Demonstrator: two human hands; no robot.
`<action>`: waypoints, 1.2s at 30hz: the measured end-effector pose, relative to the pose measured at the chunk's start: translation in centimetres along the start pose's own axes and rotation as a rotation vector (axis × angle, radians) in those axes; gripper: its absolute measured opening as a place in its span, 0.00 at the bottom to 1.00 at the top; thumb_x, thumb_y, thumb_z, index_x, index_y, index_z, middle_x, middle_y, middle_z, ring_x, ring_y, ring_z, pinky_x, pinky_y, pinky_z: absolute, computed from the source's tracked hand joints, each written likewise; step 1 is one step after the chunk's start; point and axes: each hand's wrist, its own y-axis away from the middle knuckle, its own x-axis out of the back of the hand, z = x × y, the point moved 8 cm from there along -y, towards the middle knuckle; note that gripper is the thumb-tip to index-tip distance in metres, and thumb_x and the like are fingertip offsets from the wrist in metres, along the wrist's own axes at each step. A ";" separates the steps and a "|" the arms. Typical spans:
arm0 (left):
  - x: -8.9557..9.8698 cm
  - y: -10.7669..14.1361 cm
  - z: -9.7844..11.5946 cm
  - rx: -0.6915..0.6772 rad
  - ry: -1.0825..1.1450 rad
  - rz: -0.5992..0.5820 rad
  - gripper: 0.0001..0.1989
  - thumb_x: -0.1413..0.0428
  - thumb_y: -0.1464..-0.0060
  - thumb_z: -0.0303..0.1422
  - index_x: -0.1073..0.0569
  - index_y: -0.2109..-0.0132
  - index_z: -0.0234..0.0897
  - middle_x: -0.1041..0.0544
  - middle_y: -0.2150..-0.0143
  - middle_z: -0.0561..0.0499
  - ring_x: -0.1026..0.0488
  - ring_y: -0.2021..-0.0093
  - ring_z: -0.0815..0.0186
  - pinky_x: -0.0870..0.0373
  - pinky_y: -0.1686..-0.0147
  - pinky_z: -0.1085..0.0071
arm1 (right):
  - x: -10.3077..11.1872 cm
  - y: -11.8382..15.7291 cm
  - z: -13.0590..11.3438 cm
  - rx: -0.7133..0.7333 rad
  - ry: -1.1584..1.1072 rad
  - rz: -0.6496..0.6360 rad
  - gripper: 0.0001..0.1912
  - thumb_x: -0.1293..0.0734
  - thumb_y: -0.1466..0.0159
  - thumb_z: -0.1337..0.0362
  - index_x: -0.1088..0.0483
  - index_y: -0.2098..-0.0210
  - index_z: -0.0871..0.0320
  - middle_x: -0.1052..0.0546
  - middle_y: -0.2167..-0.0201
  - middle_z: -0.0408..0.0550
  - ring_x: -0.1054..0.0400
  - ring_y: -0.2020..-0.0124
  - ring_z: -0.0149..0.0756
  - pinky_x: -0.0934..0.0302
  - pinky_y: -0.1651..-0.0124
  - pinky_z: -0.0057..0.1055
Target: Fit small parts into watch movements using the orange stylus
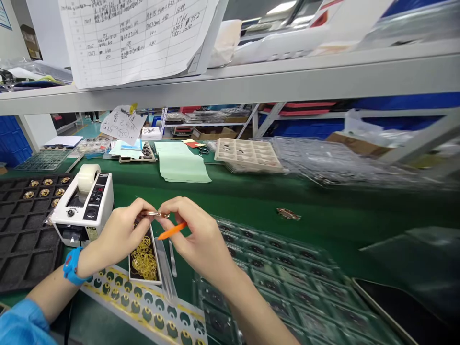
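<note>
Holds a thin metal piece (pixel 156 213) nearly edge-on between both hands, above the green desk (pixel 247 196). Pinches one end in the fingertips of the left hand (pixel 131 225) and the other end in those of the right hand (pixel 197 232). Also grips an orange pointed stick (pixel 172 231) in the right hand, with the tip slanting down toward the left. Wears a blue wristband (pixel 73 266) on the left wrist.

Has a white-edged box (pixel 143 281) of tangled yellow rings (pixel 143 261) below the hands, with a clear plastic strip (pixel 166 275) and a slim metallic tool (pixel 173 258) just to the right of it. Shows a sheet of ring-shaped stickers (pixel 142 306) nearest the body, and clear trays (pixel 269 273) of dark round parts spread under and beyond the right forearm.

Has a white tape dispenser (pixel 86 206) with a roll of clear tape (pixel 88 178) near the left hand, beside a black compartment tray (pixel 32 258) with gold-coloured pieces (pixel 44 192) in its far cells. Shows light green sheets (pixel 181 163) and a beige compartment tray (pixel 251 153) toward the back, plus an oval metallic piece (pixel 288 214) lying alone on the right. Has handwritten papers (pixel 136 38) hanging over the shelf (pixel 251 86) above.
</note>
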 end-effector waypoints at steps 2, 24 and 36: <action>0.3 -0.1 0.4 -0.042 -0.012 0.000 0.06 0.52 0.40 0.24 0.30 0.61 0.36 0.24 0.65 0.49 0.25 0.64 0.63 0.30 0.66 0.69 | -0.3 0.1 -0.6 0.060 0.080 -0.010 0.07 0.39 0.35 0.75 0.37 0.65 0.56 0.27 0.71 0.44 0.36 0.71 0.32 0.43 0.72 0.27; -2.2 0.3 -1.9 0.336 0.759 0.014 0.12 0.39 0.48 0.33 0.33 0.60 0.35 0.24 0.73 0.53 0.23 0.73 0.68 0.26 0.73 0.77 | 0.8 1.6 -2.3 0.215 0.400 0.303 0.10 0.32 0.38 0.73 0.29 0.60 0.53 0.23 0.64 0.51 0.33 0.73 0.34 0.38 0.73 0.31; -1.0 1.5 0.2 0.084 0.403 0.223 0.13 0.47 0.44 0.28 0.24 0.52 0.31 0.18 0.65 0.47 0.20 0.67 0.64 0.21 0.67 0.75 | 0.9 1.6 -3.1 0.351 0.333 0.266 0.11 0.33 0.39 0.76 0.31 0.59 0.57 0.20 0.69 0.52 0.28 0.72 0.37 0.35 0.72 0.31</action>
